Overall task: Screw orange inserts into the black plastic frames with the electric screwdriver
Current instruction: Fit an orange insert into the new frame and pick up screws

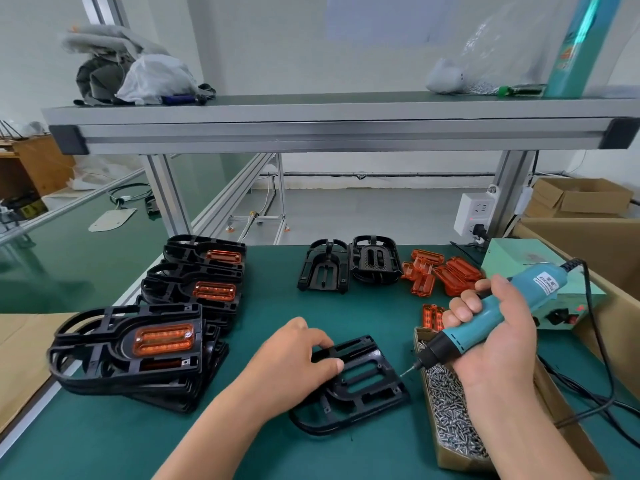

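Now, lower centre: my left hand [298, 355] grips the bare frame [360, 386] by its upper edge, fingers curled over it, flat on the mat [263, 306]. My right hand [491, 337] is wrapped around the screwdriver [495, 313], bit tilted toward the frame's right side, above the screw box [450, 410]. The barrel label starts KEEN; the rest is blurred. Loose inserts [446, 271] lie right of centre.

The worktop [263, 292] has a smooth, matt green covering. The black frame [367, 388] is moulded plastic with a slight sheen. The orange inserts [457, 275] are translucent, glossy plastic. The electric screwdriver [498, 317] has a smooth teal plastic body. The screws [450, 403] are bright metal, lying in a matt cardboard box [457, 459]. The shelf [311, 133] is brushed aluminium.
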{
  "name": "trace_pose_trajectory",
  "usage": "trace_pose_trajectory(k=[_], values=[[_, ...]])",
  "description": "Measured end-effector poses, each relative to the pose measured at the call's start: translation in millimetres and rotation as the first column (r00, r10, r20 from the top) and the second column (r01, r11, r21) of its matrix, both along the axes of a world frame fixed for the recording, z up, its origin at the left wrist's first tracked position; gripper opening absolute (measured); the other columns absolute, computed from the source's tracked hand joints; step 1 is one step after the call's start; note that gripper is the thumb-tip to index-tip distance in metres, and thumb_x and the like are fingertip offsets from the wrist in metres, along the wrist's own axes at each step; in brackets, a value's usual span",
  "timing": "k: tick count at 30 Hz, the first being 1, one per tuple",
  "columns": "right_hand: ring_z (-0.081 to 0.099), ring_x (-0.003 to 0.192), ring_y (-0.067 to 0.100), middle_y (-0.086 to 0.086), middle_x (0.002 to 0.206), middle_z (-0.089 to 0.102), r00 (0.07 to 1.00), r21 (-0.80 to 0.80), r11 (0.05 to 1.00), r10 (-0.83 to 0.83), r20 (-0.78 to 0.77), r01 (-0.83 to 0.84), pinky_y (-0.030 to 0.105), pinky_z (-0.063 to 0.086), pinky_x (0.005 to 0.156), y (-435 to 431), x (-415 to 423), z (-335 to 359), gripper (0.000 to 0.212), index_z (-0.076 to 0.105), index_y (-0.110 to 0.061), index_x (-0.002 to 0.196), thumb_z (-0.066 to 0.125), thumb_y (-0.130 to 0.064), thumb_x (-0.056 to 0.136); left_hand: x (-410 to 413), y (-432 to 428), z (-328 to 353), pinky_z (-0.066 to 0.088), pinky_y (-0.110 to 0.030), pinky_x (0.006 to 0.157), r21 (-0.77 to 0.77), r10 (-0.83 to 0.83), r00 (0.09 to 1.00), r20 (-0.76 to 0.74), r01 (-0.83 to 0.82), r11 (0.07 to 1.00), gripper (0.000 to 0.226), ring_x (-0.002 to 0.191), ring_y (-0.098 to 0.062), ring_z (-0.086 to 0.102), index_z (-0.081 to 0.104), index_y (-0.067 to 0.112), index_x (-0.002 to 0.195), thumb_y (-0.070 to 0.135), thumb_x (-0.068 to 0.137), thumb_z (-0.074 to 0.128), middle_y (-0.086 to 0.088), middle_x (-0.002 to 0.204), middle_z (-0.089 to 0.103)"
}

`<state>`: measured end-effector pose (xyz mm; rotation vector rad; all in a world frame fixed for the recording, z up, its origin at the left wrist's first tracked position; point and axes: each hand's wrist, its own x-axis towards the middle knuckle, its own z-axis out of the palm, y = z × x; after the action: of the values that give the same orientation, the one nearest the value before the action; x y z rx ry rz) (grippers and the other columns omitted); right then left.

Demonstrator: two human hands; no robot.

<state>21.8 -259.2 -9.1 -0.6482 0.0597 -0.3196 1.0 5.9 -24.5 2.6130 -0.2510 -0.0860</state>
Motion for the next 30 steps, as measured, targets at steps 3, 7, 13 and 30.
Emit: trace_pose_trajectory(k=[3, 7, 13, 30], values=[[0.043, 0.058, 0.011, -0.004, 0.068, 0.045, 0.999, 0.023, 0.999, -0.030, 0.011, 0.030, 0.023, 0.043, 0.054, -7, 1, 1, 0.022, 0.059, -0.020, 0.081, 0.061, -0.030, 0.101, -2, 3, 2, 0.052, -0.030, 0.083, 0.031, -0.038, 0.999, 0.009, 0.038, 0.999, 0.043, 0.087, -0.004, 0.056, 0.069, 0.040, 0.125, 0.064, 0.091, 0.060, 0.013, 0.099, 0.048], [0.041, 0.059, 0.011, -0.005, 0.070, 0.044, 0.998, 0.067, 0.996, -0.063, 0.026, 0.061, 0.023, 0.040, 0.057, -19, 4, 3, 0.021, 0.058, -0.020, 0.081, 0.062, -0.031, 0.100, -2, 0, 6, 0.046, -0.026, 0.076, 0.004, -0.026, 0.998, 0.050, 0.026, 1.000, 0.036, 0.088, -0.003, 0.056, 0.069, 0.040, 0.118, 0.064, 0.094, 0.057, 0.016, 0.098, 0.052], [0.042, 0.061, 0.010, -0.006, 0.072, 0.045, 0.992, 0.109, 0.987, -0.122, 0.029, 0.119, 0.023, 0.041, 0.058, -30, 6, 0, 0.019, 0.057, -0.021, 0.087, 0.063, -0.034, 0.100, 18, -31, 19, 0.043, -0.025, 0.058, -0.068, 0.103, 0.984, 0.147, -0.093, 0.993, 0.019, 0.065, -0.003, 0.058, 0.066, 0.033, 0.088, 0.041, 0.100, 0.054, 0.016, 0.070, 0.062], [0.041, 0.056, 0.010, -0.006, 0.067, 0.043, 0.991, 0.086, 0.987, -0.132, -0.024, 0.134, 0.022, 0.040, 0.053, -28, 12, -1, 0.023, 0.053, -0.021, 0.085, 0.056, -0.033, 0.105, 121, -172, 17, 0.046, -0.032, 0.064, 0.032, -0.025, 0.981, -0.194, 0.032, 0.999, 0.039, 0.069, -0.024, 0.055, 0.058, 0.015, 0.079, 0.044, 0.080, 0.084, -0.003, 0.075, 0.057]])
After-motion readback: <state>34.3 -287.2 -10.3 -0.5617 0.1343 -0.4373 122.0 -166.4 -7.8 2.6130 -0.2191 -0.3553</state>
